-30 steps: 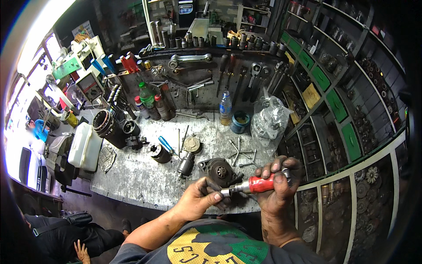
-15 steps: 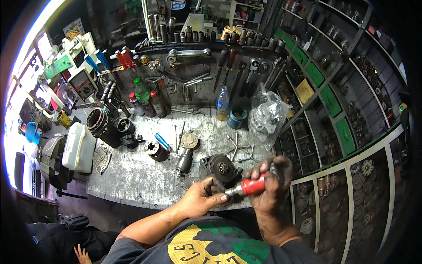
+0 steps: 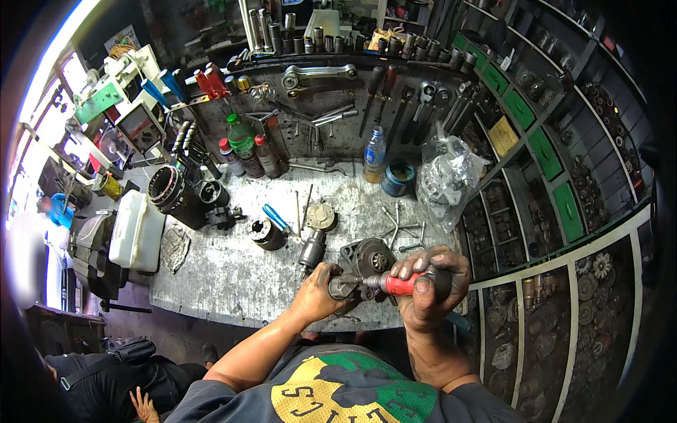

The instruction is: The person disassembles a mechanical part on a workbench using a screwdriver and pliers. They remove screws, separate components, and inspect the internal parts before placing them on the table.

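Observation:
My right hand is wrapped around a red driver tool with a silver nose, held almost level and pointing left. Its tip meets the small end of a dark metal motor housing, or overlaps it in view. Fingers of my left hand close around a rounded grey cylinder at the housing's near side. A toothed gear shows in the housing. Just beyond my left hand lies a silver cylindrical motor part. What the driver's tip engages is too small to tell.
A round metal cover, blue-handled pliers and a hollow ring part lie farther back. A cross-shaped wrench and a plastic-bagged part are at right. Bottles stand behind; a person is at lower left.
My left hand has gone from the driver's nose to the grey cylinder on the housing. The driver's tip has moved up to the housing. The whole view has shifted slightly.

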A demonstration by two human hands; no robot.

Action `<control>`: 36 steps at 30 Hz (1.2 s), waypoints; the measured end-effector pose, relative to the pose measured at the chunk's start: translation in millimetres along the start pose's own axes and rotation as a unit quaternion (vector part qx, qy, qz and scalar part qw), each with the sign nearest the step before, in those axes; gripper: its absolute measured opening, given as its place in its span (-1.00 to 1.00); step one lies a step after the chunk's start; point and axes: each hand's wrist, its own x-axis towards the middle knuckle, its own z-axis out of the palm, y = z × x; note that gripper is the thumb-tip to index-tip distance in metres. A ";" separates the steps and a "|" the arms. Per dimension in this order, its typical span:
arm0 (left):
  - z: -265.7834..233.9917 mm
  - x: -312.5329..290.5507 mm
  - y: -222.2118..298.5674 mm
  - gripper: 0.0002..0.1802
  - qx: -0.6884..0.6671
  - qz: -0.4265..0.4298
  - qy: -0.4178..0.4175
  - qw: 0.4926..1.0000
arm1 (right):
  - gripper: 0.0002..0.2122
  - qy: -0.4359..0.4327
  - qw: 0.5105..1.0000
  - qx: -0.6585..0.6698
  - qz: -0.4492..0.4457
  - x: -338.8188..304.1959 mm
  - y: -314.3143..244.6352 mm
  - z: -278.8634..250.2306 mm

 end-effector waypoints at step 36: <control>-12.2 6.3 12.7 0.21 0.005 -0.001 -0.030 1.000 | -0.39 -0.067 0.985 0.105 0.121 -1.9 9.0 -7.3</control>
